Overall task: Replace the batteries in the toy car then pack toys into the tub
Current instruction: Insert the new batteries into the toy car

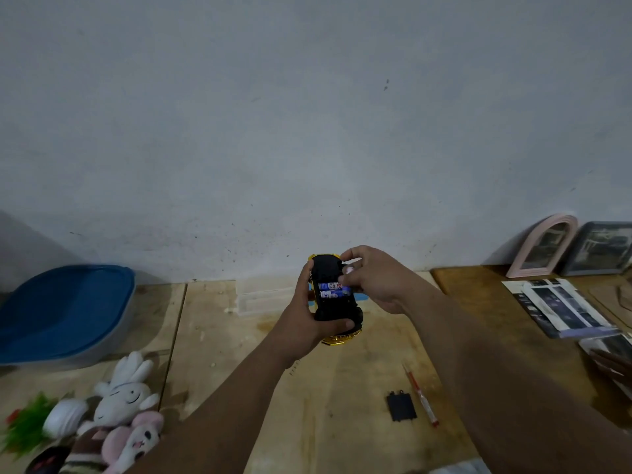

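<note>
Left hand (304, 319) grips the upturned toy car (337, 295) above the table (342, 388); right hand (372, 278) pinches at two batteries (333, 290) in its open compartment, fingertips hidden; battery labels unreadable

One toy car (337, 295), two batteries (333, 290), two picture frames (543, 246), one tub (65, 309).

My single head-worn wide-angle view looks forward and slightly down across a wooden tabletop (342, 388) toward a pale wall (307, 114) that fills the upper half. Both forearms reach in from the bottom edge, close to the lens. No second view shares the scene.
</note>
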